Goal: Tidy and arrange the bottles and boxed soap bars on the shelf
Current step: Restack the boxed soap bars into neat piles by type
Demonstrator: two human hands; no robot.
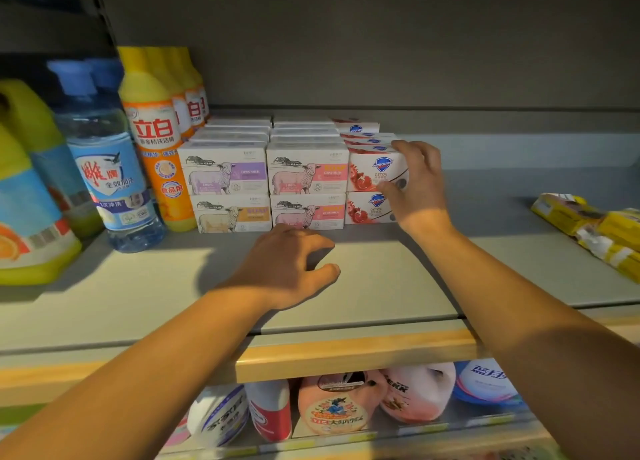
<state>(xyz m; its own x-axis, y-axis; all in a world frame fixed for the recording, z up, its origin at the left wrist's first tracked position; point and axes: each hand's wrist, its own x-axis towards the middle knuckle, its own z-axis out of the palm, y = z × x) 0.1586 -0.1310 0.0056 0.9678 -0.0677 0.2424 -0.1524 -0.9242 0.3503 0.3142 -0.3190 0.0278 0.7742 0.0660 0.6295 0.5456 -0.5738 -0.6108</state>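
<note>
I logged the moment as follows. The right hand [417,182] gripped the top red box [377,172] at the right end of the soap stack, thumb on its front face and fingers curled over its top right corner. That box sat on a second red box [369,207], with more of the same kind lined up behind it. Just left of the red boxes stood the pink boxes [307,174], and left of those the purple box [225,172] over an orange one. The left hand [287,265] hovered over the shelf [381,286] in front of the pink boxes, fingers loosely curled and holding nothing. The bottles [156,137] stood left of the soap stack, in a row running to the back. Well to the right of the stack lay yellow packs [588,231], untidy and askew.

In my judgement the step in hand was squaring the red column against the pink one. The next move called for a gentle push leftward and back, so that the box fronts lined up without toppling the stack.
</note>
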